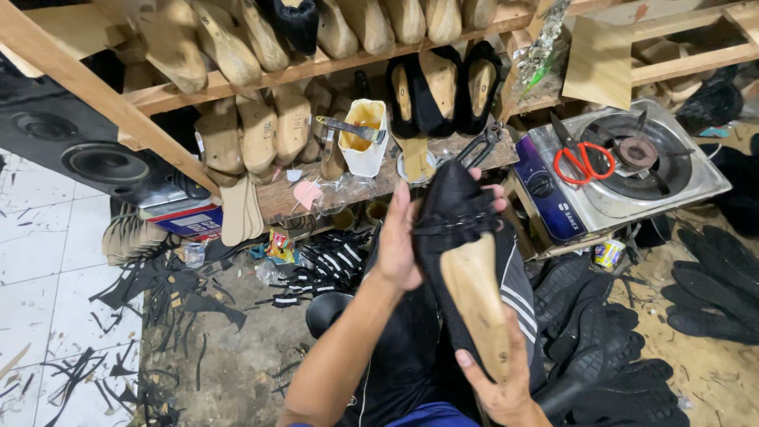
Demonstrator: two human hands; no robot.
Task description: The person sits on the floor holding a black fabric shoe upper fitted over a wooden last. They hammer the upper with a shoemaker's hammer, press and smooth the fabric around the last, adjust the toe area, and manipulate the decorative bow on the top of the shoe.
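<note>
Left hand [398, 241] raised, forearm bare, fingers curled inward in a closed grip, right hand [498, 379] lower, palm up, fingers cupped and closed, thumb pressed on top, wrists near each other

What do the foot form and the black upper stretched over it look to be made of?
Foot form: pale bare wood, going by its matt tan surface with faint grain. Upper: black woven or mesh-like fabric, dull with no shine; the exact cloth is unclear. The left hand presses its side, and the right hand grips the heel end.
</note>
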